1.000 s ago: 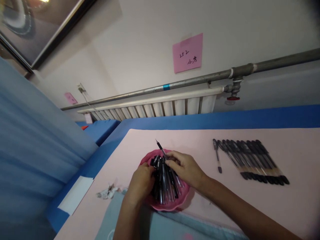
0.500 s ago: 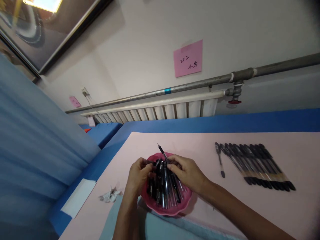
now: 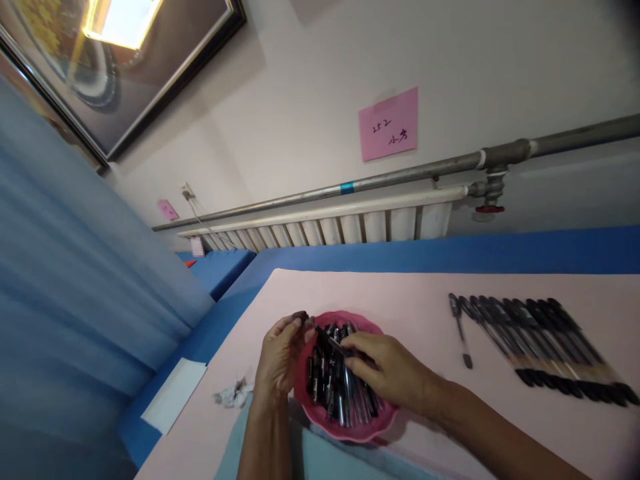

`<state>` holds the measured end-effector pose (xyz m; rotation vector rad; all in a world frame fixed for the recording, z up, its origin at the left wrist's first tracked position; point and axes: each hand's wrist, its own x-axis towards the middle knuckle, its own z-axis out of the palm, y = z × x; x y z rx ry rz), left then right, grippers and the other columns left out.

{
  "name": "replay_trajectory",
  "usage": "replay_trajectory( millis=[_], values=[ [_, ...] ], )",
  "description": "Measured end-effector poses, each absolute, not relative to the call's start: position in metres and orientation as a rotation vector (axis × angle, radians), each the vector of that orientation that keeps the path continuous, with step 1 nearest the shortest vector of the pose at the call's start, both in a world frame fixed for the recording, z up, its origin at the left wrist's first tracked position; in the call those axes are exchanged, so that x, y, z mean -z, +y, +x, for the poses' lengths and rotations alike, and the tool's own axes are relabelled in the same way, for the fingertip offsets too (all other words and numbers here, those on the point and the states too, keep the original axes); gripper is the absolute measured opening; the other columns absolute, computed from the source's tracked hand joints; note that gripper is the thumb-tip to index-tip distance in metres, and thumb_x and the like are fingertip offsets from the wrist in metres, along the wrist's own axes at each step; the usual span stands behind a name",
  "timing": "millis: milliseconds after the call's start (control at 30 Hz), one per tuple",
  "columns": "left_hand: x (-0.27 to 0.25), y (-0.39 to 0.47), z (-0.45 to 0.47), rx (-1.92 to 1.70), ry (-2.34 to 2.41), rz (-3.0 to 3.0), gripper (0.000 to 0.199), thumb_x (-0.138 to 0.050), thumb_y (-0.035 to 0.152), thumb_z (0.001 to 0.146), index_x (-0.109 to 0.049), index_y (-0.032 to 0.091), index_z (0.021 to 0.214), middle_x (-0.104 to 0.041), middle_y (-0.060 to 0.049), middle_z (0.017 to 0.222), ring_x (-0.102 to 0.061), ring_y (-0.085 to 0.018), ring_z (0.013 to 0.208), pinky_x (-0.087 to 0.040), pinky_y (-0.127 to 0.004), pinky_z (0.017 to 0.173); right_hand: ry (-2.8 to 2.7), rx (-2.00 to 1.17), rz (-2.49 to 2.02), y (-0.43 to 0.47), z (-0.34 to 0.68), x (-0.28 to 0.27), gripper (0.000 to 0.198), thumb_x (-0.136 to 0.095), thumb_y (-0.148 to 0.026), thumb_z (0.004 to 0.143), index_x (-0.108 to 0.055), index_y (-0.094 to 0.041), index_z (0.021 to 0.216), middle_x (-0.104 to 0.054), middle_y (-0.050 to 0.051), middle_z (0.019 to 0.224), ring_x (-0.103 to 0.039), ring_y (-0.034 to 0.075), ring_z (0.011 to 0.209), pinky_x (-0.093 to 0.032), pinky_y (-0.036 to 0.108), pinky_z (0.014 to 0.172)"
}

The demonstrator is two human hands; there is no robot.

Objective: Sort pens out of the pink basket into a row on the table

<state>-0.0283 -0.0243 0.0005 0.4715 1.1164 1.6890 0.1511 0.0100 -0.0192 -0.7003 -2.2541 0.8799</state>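
A pink scalloped bowl (image 3: 353, 437) full of black and clear pen parts stands in front of me. Over its far left rim, my left hand (image 3: 283, 353) pinches a small dark pen cap (image 3: 301, 315). My right hand (image 3: 387, 367) grips a pen (image 3: 330, 341) above the bowl, its tip slanting up and left toward the cap. Whether tip and cap touch is too small to make out. Off to the right lies a row of capped pens (image 3: 545, 340), with a single pen (image 3: 461, 331) at its left end.
The bowl rests on a pink sheet (image 3: 415, 300) over a blue surface (image 3: 400, 257). Crumpled tissue (image 3: 233, 393) lies left of my left arm, and white paper (image 3: 174, 395) farther left. A blue curtain (image 3: 75, 300) hangs at left; a radiator (image 3: 350, 227) runs along the wall.
My left hand has come up from the bowl's contents with the dark cap. The pen in my right hand has tipped over leftward, toward the left fingers. The view has shifted slightly.
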Motion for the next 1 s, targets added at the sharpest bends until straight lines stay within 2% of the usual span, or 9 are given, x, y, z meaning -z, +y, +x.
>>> replay_trajectory(
  millis=[300,433,667,1000],
  values=[
    [0.0032,-0.0243,-0.0313,-1.671,1.17,0.572,0.021,-0.074,0.01,0.057,-0.062,0.011,0.074,-0.066,-0.005,0.071,-0.066,-0.017,0.077,-0.054,-0.023,0.067,-2.281,-0.837,-0.685,0.0115,0.1505,0.0222,0.02,-0.05,-0.007,0.076,-0.062,-0.021,0.084,-0.065,0.001,0.078,-0.058,0.016,0.069,-0.046,0.03,0.065],
    [0.0037,-0.0238,-0.0308,-1.648,1.199,0.618,0.026,-0.076,0.012,0.054,-0.061,0.012,0.075,-0.065,-0.003,0.072,-0.065,-0.014,0.071,-0.053,-0.022,0.065,-2.296,-0.838,-0.709,0.0114,0.1503,0.0201,0.019,-0.05,-0.008,0.076,-0.062,-0.02,0.083,-0.065,0.001,0.077,-0.058,0.016,0.068,-0.046,0.03,0.063],
    [0.0067,-0.0222,-0.0297,-1.623,1.229,0.662,0.032,-0.076,0.014,0.056,-0.06,0.012,0.084,-0.065,-0.004,0.075,-0.063,-0.012,0.067,-0.052,-0.024,0.065,-2.34,-0.741,-0.753,0.0098,0.1487,0.0234,0.018,-0.049,-0.01,0.077,-0.062,-0.02,0.087,-0.065,0.003,0.081,-0.06,0.018,0.073,-0.047,0.032,0.067],
    [0.0066,-0.0228,-0.0327,-1.615,1.249,0.615,0.031,-0.076,0.014,0.059,-0.058,0.012,0.084,-0.064,-0.003,0.074,-0.063,-0.011,0.063,-0.053,-0.024,0.064,-2.377,-0.46,-0.76,0.0024,0.1459,0.0254,0.019,-0.043,-0.016,0.084,-0.059,-0.021,0.093,-0.063,0.005,0.082,-0.059,0.021,0.074,-0.046,0.035,0.066]
  ],
)
